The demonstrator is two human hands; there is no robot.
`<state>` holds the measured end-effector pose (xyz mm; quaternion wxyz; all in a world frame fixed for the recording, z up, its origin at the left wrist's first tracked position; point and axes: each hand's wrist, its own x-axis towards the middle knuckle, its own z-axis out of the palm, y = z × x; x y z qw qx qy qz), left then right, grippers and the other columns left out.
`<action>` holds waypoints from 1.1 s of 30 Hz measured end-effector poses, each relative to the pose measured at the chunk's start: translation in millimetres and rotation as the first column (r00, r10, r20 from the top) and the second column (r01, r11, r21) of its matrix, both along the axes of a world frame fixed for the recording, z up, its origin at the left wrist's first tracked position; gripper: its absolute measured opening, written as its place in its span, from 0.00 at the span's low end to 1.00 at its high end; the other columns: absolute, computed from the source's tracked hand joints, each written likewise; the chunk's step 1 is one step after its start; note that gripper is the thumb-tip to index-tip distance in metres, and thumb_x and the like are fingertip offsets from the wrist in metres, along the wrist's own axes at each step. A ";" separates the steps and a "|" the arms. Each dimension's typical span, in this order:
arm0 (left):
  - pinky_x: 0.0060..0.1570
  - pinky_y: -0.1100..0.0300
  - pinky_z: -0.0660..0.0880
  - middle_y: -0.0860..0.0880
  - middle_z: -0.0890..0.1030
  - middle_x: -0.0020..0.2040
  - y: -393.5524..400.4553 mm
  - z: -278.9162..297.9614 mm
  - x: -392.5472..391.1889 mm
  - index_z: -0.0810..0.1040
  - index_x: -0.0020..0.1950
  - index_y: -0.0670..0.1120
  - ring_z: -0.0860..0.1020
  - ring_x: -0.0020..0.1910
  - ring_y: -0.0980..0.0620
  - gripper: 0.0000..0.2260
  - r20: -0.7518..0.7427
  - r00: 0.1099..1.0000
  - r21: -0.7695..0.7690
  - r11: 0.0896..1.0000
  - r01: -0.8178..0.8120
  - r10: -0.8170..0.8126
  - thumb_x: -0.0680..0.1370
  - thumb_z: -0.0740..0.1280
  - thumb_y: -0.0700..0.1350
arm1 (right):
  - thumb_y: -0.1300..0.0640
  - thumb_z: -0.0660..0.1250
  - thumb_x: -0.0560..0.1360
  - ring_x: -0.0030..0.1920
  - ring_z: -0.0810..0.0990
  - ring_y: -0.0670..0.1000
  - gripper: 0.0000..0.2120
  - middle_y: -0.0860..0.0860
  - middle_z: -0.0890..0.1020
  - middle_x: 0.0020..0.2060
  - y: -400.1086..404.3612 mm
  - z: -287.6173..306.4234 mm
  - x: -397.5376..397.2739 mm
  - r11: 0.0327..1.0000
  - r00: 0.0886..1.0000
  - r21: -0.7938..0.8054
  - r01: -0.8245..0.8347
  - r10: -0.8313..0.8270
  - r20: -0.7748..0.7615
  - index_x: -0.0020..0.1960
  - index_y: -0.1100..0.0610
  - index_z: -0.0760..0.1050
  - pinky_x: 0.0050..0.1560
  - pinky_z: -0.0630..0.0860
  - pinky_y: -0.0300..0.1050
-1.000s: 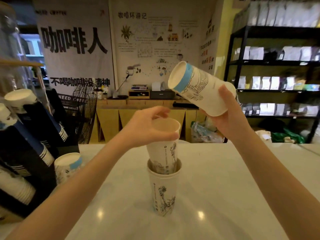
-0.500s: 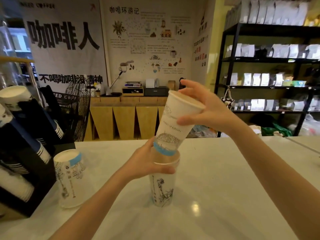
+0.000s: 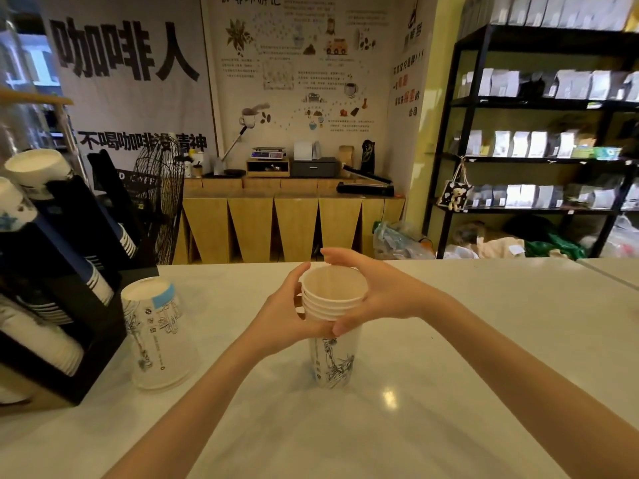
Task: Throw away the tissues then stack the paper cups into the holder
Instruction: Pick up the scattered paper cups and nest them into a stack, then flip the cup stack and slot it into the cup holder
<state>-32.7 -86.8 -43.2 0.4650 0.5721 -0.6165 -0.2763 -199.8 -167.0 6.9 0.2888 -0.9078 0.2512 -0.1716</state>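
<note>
- At the far left stands a black slanted cup holder with several sloping channels, each already loaded with white paper cups whose rims and blue bands show at the ends; it rests on the pale, glossy counter top.
- Just to the right of the holder, an upside-down white paper cup with a light-blue band and fine printed drawings stands alone on the counter, touched by neither hand.
- The left hand is curled around the left side of the nested stack of white paper cups with black line drawings, fingers wrapped on the upper rims, thumb toward the camera.
- That stack stands upright near the middle of the counter, mouth up, several rims showing one above another; its base appears to rest on the surface.
- The right hand cups the stack from the right, fingers arched over the far rim and thumb pressed low at the front, meeting the left hand's fingers.
- No tissues are visible on the counter, so the stacking part looks to be in hand: the loose cups are being gathered into one column.
- Next, I judge, the upturned cup must join them and the bundle be turned to match a holder channel's slope, held firmly so the cups do not slide apart.
</note>
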 end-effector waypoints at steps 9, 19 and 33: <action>0.63 0.57 0.62 0.54 0.61 0.71 13.6 13.9 -7.2 0.49 0.71 0.58 0.62 0.67 0.56 0.50 0.409 0.908 -0.156 0.987 -0.027 0.089 0.57 0.77 0.57 | 0.56 0.80 0.56 0.69 0.65 0.46 0.53 0.46 0.66 0.70 -3.0 -50.2 -26.0 0.925 0.985 0.381 0.002 -0.067 0.157 0.73 0.47 0.52 0.71 0.61 0.53; 0.54 0.58 0.71 0.46 0.83 0.51 30.8 28.4 -15.6 0.79 0.53 0.45 0.78 0.51 0.49 0.15 0.529 0.803 -0.466 0.885 0.003 0.276 0.68 0.72 0.47 | 0.59 0.78 0.59 0.53 0.79 0.44 0.32 0.46 0.80 0.54 4.9 -98.3 1.7 0.899 0.969 0.429 0.086 -0.177 0.175 0.59 0.48 0.70 0.47 0.79 0.39; 0.40 0.76 0.74 0.54 0.78 0.46 92.2 76.0 81.6 0.69 0.65 0.51 0.78 0.39 0.63 0.24 0.138 0.759 -0.619 0.654 -0.436 0.636 0.70 0.70 0.45 | 0.47 0.78 0.52 0.47 0.83 0.47 0.34 0.48 0.80 0.51 11.1 25.3 77.3 0.946 0.808 0.306 -0.110 -0.094 0.581 0.56 0.45 0.71 0.39 0.80 0.40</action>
